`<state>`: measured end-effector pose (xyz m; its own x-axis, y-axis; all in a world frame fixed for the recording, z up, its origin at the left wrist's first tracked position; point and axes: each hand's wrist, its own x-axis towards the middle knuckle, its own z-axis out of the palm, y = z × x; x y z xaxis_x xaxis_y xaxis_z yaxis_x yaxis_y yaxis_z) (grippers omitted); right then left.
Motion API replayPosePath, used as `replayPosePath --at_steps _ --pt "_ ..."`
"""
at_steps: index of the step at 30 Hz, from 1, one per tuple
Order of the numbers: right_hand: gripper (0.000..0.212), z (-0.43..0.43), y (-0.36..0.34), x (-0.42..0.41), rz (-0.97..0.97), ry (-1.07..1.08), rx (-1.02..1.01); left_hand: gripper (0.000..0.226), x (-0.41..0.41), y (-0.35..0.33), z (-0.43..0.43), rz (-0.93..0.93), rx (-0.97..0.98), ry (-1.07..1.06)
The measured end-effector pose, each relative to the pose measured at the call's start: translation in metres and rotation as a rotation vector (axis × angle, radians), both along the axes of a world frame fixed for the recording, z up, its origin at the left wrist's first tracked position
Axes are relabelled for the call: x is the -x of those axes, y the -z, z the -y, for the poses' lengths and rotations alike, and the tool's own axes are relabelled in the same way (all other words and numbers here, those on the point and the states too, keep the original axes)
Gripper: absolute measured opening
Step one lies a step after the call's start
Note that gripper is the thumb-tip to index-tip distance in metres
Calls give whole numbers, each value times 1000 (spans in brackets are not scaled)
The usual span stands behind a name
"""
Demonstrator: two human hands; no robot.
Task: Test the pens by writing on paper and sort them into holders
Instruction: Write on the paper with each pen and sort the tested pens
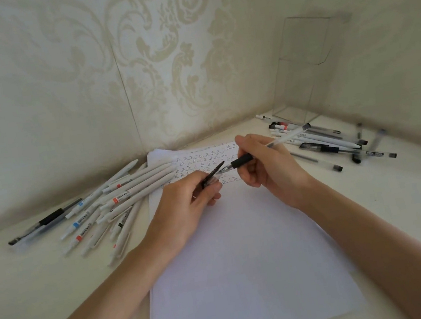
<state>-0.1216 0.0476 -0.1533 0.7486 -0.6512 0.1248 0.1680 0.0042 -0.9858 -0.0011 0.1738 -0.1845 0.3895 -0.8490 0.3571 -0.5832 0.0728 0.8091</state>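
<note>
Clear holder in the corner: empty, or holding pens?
Empty: nothing shows through the clear holder; pens lie loose beside it.

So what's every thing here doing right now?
Pen: uncapped, held in right hand.
Cap: off, pinched by left hand.
Paper: top rows written, rest blank.
Clear holder: upright, no pens visible inside.
Left pen pile: lying loose.
Right pen pile: lying loose.

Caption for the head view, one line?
Mid-test: right hand holds a pen, left hand a cap, above the marked paper.
</note>
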Motion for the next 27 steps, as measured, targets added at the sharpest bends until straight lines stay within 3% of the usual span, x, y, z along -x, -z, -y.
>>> replayPosePath --at_steps 11,16,19,22,27 --pt "41 -17 2 -7 -16 13 46 24 2 -2 -8 146 78 59" --pt "36 -21 -5 -7 -2 -36 101 18 6 -4 -7 211 131 -6" --pt "40 -19 -7 -6 -43 -34 166 17 -2 -8 -3 291 192 -179" --pt "21 -12 -1 -5 -156 117 337 17 -30 -17 -10 366 233 -485" --pt "19 3 7 -1 -308 273 506 21 -90 -27 -33 545 20 -883"
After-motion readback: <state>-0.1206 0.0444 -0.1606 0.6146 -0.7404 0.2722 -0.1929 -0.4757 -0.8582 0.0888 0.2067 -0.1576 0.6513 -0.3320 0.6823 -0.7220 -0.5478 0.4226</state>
